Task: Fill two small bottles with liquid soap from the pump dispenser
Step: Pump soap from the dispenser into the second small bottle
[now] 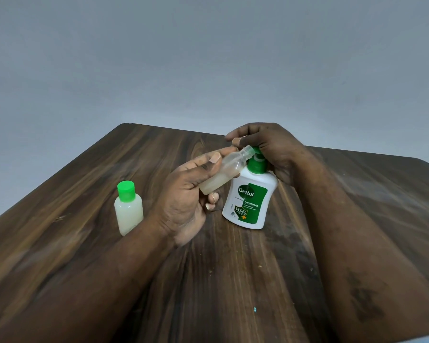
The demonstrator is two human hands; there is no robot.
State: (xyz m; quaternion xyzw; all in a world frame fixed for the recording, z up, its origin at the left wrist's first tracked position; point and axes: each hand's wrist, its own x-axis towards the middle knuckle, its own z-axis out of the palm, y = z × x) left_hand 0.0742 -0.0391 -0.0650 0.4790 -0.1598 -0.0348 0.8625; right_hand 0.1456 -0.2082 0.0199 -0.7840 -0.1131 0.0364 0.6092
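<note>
Left hand (183,191), grip wrapped round the open bottle (223,173), which is tilted with its neck right up at the nozzle and soap pooled low inside (a third full, I'd guess). Just right of that grip, the right hand (270,147) curls over the dispenser (248,201) pump head. Well left, a capped bottle (128,211) stands full on the desk (233,280). One looks done, the other only part-way.

wooden table (233,280) — dark grain | grey wall (208,58) behind
</note>
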